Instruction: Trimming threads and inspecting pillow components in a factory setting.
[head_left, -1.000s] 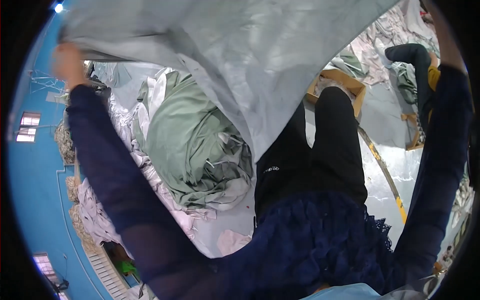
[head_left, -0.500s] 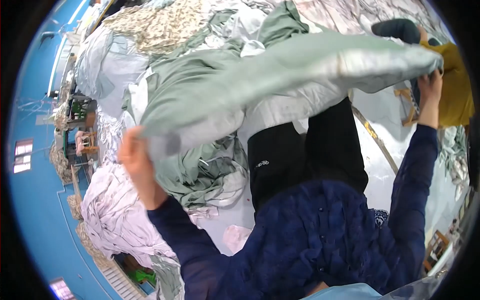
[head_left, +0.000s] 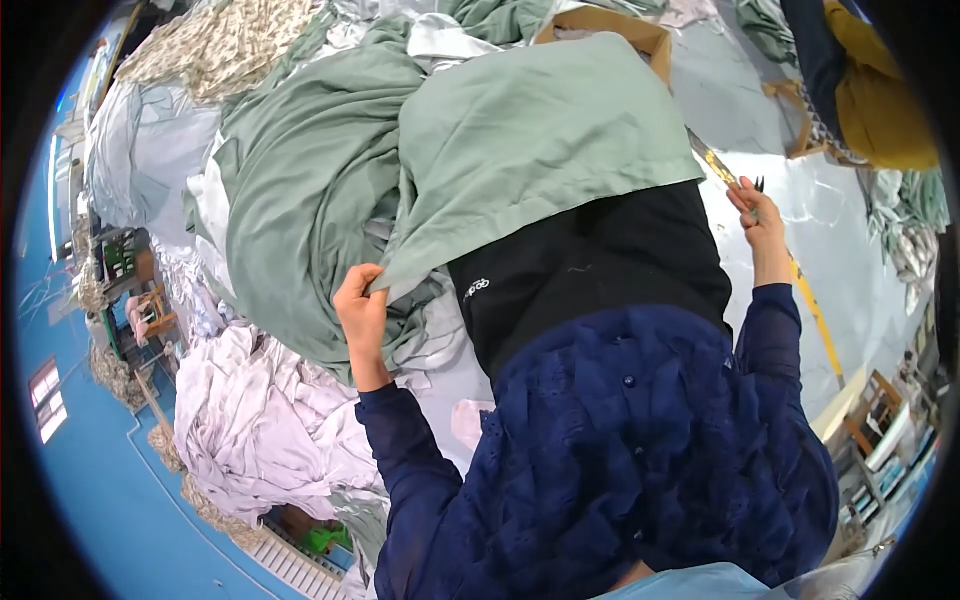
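A sage-green cloth piece (head_left: 540, 130) with a stitched hem lies spread over my lap, covering the top of my black trousers. My left hand (head_left: 362, 305) pinches its near left corner between thumb and fingers, pulling it out to a point. Off the cloth's right side, my right hand (head_left: 762, 215) is raised with fingers curled round a small pair of dark thread snips (head_left: 760, 185); only the pointed tips show. Left of my lap, a big heap of green fabric (head_left: 300, 190) lies close against the cloth.
Pale pink fabric (head_left: 270, 410) is piled at the left, with patterned cloth (head_left: 215, 45) at the far left. A cardboard box (head_left: 650, 45) stands beyond my lap. At the far right is another person in mustard clothing (head_left: 885, 100), near a wooden stool (head_left: 800, 115). Yellow tape (head_left: 820, 320) marks the floor.
The green cloth, stretched up between both hands, has come down flat on my lap. My right hand has let go of its edge and moved nearer; my left hand has shifted right, holding a corner.
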